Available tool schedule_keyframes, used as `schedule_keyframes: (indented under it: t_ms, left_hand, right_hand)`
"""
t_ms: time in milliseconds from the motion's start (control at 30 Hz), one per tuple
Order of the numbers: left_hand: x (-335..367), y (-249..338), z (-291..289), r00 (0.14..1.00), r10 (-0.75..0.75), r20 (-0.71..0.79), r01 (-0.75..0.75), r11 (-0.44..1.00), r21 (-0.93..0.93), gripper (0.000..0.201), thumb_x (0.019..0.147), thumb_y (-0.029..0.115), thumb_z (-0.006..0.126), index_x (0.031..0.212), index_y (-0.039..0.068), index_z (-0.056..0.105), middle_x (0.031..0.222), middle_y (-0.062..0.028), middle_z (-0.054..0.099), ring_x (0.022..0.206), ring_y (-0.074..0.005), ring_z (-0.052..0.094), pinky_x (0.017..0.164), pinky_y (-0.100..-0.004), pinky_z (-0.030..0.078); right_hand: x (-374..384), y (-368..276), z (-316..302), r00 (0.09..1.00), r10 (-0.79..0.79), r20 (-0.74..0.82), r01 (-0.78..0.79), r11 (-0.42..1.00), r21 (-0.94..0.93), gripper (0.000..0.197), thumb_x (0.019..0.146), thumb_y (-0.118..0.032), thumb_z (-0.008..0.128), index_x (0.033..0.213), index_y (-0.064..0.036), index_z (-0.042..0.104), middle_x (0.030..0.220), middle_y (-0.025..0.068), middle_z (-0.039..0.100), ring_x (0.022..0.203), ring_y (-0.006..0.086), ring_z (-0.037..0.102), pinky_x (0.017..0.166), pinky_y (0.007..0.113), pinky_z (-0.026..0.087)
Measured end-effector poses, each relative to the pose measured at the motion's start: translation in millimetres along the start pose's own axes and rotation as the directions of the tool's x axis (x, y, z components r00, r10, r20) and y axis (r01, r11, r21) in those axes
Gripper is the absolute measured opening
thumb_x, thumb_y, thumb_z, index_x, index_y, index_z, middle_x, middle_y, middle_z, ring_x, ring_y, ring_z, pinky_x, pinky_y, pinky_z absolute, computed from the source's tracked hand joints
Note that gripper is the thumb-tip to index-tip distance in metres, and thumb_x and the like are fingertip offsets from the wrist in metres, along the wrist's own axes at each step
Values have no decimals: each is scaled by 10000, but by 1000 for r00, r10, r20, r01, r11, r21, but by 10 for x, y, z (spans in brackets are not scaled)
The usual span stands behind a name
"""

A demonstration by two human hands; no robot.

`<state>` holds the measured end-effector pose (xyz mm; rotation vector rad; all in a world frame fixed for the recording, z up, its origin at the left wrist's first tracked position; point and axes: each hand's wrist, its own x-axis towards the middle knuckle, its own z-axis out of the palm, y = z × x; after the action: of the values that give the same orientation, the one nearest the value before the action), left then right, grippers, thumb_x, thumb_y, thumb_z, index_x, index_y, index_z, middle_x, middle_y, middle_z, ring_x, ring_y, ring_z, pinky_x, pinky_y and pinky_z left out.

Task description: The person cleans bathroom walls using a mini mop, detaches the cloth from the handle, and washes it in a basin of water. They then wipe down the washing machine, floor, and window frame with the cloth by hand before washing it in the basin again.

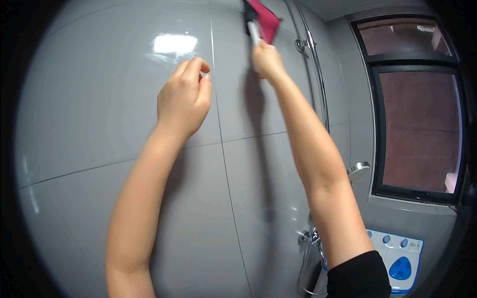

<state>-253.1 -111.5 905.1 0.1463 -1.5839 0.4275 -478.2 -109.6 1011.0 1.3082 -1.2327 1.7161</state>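
Up at the top of the tiled wall, my right hand (267, 60) is closed around the white handle (255, 33) of a wiper-like tool. The tool's head (267, 20) is pink and black, slightly blurred and partly cut off by the upper edge, so its exact kind is unclear. My left hand (185, 94) is raised in front of the grey wall tiles (99, 109), left of the vertical joint. Its fingers are loosely curled, a small gap shows between thumb and forefinger, and nothing is seen in it.
A chrome shower rail (318, 74) runs up the wall beside my right forearm, with a shower head (358, 170) and a tap (312, 236) lower down. A black-framed window (417, 129) is at the right. Below it stands a white and blue washing machine (397, 253).
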Motion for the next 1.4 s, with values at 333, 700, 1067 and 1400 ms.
schedule_keyframes:
  t_ms: [333, 700, 1067, 1400]
  left_hand:
    - [319, 65, 409, 992, 126, -30, -120, 982, 143, 151, 879, 68, 469, 991, 59, 569, 967, -104, 619, 834, -305, 625, 699, -419, 495]
    - [569, 67, 915, 969, 242, 42, -246, 947, 205, 140, 872, 65, 492, 992, 64, 565, 948, -104, 600, 807, -308, 624, 651, -413, 501]
    - [665, -111, 1090, 972, 17, 233, 18, 988, -151, 142, 899, 78, 470, 962, -7, 564, 938, -115, 574, 801, -199, 555, 753, -308, 453]
    - [612, -102, 1080, 976, 145, 163, -151, 988, 29, 94, 870, -2, 474, 911, -15, 557, 839, -124, 572, 704, -206, 540, 647, -313, 435]
  right_hand:
    - [778, -129, 79, 992, -121, -40, 115, 984, -134, 366, 896, -252, 410, 1175, -141, 619, 924, 167, 677, 770, 330, 674, 676, 430, 564]
    - [1352, 1019, -361, 902, 414, -124, -357, 876, 326, 322, 901, -201, 483, 1088, 17, 627, 893, 215, 662, 670, 311, 661, 476, 409, 509]
    - [1890, -266, 423, 909, -413, -61, 414, 910, 6, 371, 897, -283, 449, 1115, -67, 657, 799, 161, 679, 613, 315, 663, 564, 408, 554]
    - [2402, 63, 221, 929, -352, -115, 323, 922, -212, 427, 908, -339, 486, 1203, -55, 608, 1052, 185, 676, 897, 330, 674, 789, 434, 529]
